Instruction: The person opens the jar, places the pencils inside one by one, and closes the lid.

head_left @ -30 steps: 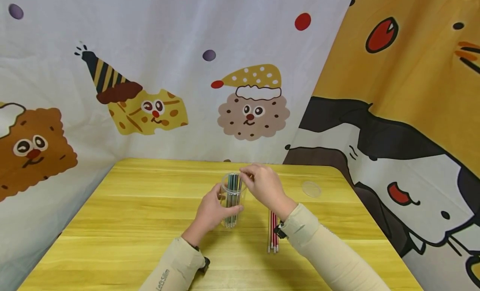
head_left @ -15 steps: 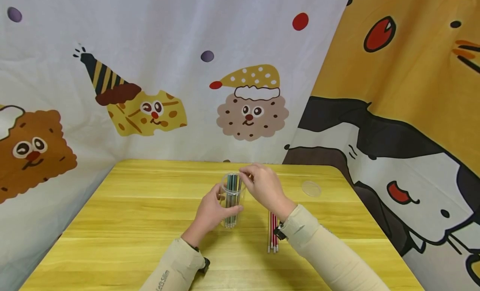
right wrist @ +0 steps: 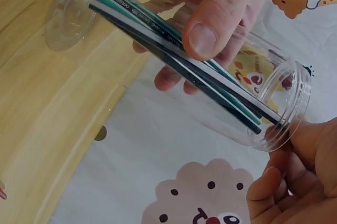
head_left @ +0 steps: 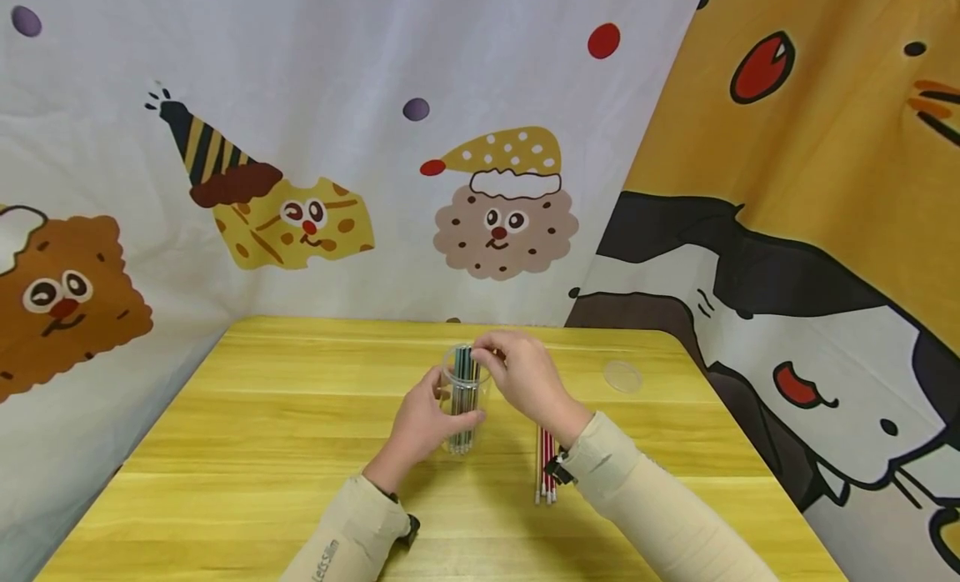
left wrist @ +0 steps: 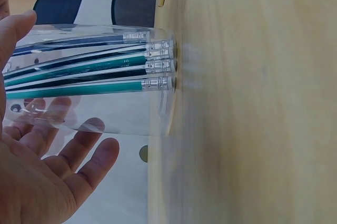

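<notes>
My left hand [head_left: 423, 419] grips a clear plastic jar [left wrist: 131, 121] from the left side, thumb in front and fingers behind. Inside stand several green and dark pencils [left wrist: 100, 67], their silver eraser ends at the jar's base. At the mouth, my right hand [head_left: 525, 378] pinches the tip end of a dark pencil [right wrist: 269, 117] between thumb and fingers; most of that pencil lies inside the jar. Seen from the head, the right fingers cover the right part of the rim.
Several red and tan pencils [head_left: 546, 474] lie on the wooden table [head_left: 300, 415] beneath the right forearm. A clear round lid [head_left: 623, 378] rests at the back right. Behind the table hangs a printed cloth [head_left: 390, 57].
My right hand has shifted slightly left over the jar's mouth with the pencil end. The left hand and the jar stay almost where they were.
</notes>
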`<state>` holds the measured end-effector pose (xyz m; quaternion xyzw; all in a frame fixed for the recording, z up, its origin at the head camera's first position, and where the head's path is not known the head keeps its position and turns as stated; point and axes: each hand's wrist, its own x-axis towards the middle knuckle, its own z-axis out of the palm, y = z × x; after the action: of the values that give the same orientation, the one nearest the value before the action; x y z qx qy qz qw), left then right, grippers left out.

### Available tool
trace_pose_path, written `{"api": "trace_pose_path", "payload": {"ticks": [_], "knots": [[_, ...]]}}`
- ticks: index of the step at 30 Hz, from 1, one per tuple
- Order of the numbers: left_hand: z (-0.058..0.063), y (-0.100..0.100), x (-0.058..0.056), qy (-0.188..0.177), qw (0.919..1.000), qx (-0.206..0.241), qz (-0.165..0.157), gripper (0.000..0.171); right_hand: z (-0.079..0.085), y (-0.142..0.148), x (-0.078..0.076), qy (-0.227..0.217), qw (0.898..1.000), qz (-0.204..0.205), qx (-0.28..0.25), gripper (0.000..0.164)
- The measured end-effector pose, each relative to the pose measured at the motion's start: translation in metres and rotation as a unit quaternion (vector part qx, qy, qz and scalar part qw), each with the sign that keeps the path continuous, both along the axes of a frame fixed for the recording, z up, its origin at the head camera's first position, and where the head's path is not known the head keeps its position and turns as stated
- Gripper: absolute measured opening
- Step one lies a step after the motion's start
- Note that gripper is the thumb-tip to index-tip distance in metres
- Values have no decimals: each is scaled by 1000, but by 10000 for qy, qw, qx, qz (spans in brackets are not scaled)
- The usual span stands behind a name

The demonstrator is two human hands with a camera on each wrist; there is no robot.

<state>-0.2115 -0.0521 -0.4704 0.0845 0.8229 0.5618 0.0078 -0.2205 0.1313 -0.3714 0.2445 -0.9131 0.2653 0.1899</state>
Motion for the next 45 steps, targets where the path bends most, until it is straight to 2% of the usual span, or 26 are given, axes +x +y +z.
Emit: {"api": "trace_pose_path", "payload": {"ticks": [4,11,14,21,26,31,37,40,45], "knots": [[0,0,0,1,10000,10,2,66,1,-1,1,-124,9999,60,-27,13],[1,1,0,-13,10000,-3,13,69,0,-3,5,-152,9992,-148,-336,14],[1,1,0,2,10000,-3,38,67,0,-4,4,-35,9990,-192,-398,13],[0,1,-1,32,10000,-14,33,63,2,-6,3,431,9989,-131,-127,12],[0,1,-1,17,10000,8,33,65,4,-7,0,531,9982,-260,10,13],[-1,1,-1,29,10000,-22,24,68,7,-7,-4,414,9969,-576,332,16],[0,1,-1,-21,10000,-53,38,70,9,-6,-7,22,9959,-762,493,16],[-1,1,-1,-18,10000,-88,33,69,9,-5,-9,-109,9966,-676,462,17],[-2,0,-2,21,9999,-158,24,67,8,-3,-13,-483,9983,-288,129,17]]}}
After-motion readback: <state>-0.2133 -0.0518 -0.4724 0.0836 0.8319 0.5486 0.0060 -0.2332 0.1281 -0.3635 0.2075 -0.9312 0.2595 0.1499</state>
